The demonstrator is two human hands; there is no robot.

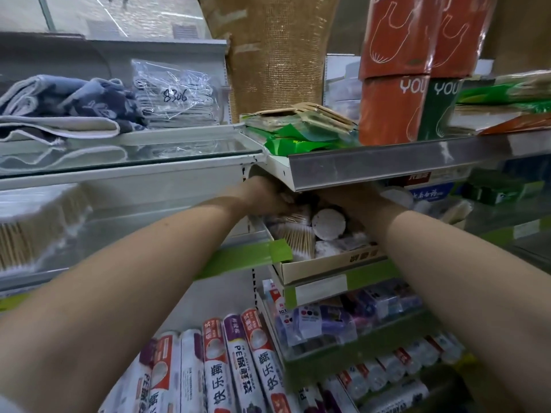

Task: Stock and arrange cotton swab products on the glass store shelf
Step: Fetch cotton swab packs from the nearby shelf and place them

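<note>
Rolls of plastic wrap (226,365) lie nearest us, below our forearms. Farther in, our left hand (268,195) grips a cotton swab pack (293,217) over the cardboard tray (334,265); our right hand (351,198) is half hidden under the metal shelf edge (387,165), so we cannot tell its grasp. Crowded round tubs (328,223) could tip if we shove blindly.

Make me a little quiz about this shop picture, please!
1. True or false: both hands reach under the metal shelf edge.
2. What lies in the cardboard tray? A) cotton swabs B) apples C) shoes
3. What number is written on the clear bag?

Key: 1 true: left hand and right hand are both tucked beneath it. 2 A: cotton swabs. 3 8306.
</note>
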